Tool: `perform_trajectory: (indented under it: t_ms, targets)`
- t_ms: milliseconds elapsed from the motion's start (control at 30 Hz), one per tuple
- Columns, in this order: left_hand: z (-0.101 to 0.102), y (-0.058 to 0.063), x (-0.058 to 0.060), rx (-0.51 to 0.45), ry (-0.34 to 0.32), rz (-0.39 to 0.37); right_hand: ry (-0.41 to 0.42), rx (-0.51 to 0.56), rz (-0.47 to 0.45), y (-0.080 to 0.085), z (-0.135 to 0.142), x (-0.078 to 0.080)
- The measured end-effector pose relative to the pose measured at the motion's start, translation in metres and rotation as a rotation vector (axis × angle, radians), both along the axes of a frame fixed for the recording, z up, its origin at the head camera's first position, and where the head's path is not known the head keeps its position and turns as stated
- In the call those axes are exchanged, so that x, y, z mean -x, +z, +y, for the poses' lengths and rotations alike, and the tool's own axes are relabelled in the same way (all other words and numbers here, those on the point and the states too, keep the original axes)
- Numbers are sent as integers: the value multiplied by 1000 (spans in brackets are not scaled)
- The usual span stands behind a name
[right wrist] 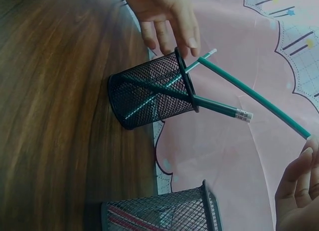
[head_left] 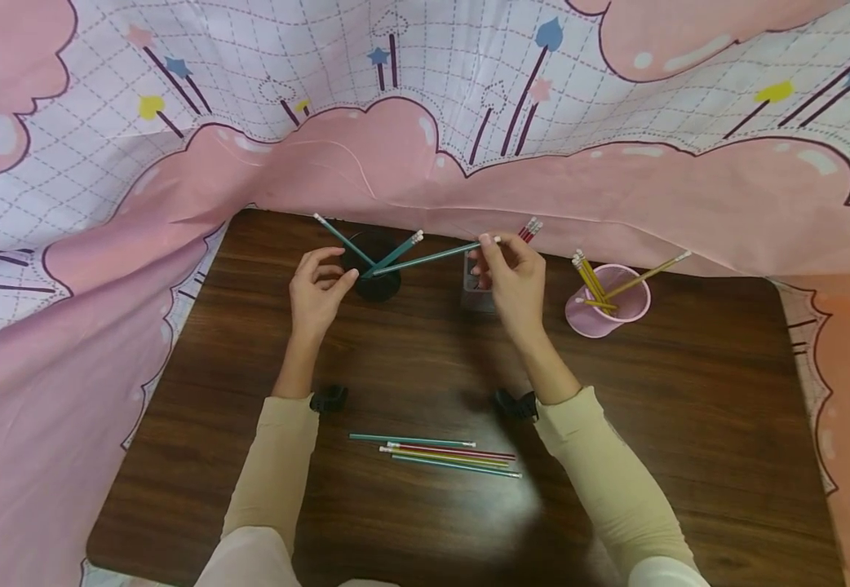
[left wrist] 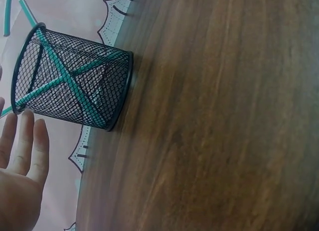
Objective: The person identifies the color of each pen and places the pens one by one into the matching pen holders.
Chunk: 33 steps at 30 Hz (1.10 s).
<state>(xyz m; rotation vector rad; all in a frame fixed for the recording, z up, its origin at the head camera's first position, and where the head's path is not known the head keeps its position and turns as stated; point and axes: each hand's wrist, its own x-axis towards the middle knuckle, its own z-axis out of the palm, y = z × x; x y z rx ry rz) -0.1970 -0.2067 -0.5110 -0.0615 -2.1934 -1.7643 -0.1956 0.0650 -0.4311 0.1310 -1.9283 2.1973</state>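
Beige sleeves (head_left: pixel 271 465) flank loose pencils (head_left: pixel 443 456); right hand (head_left: pixel 520 289) pinches a green pencil (head_left: pixel 432 258), tip near the black cup (head_left: pixel 379 289) by the far edge of the desk (head_left: pixel 689 424), left hand (head_left: pixel 315 293) spread alongside. Only wrist views show mesh (left wrist: pixel 107 89).

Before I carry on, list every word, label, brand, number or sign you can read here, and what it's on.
No text can be read in any view.
Teal pencil in the right hand, loose pencils: any print is too small or blurred.
Black mesh cup, pink cup: no lettering visible.
Cloth: printed stars and cloud shapes, no visible letters or numbers.
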Motion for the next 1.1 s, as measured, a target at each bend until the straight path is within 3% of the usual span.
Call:
perform_trajectory:
  t_ms: [167, 400, 600, 833, 1100]
  targets:
    - [-1, -6, 1, 39, 21, -64, 12, -30, -21, 3, -8, 7]
    - [-1, -10, 4, 13, 32, -181, 35, -117, -12, 10, -21, 19]
    - [2, -5, 3, 18, 3, -157, 40, -157, -46, 11, -25, 20]
    - [1, -8, 4, -1, -25, -129, 35, -200, -71, 9, -30, 22]
    - [1, -10, 7, -42, -44, -116, 123, -227, -90, 5, -36, 26]
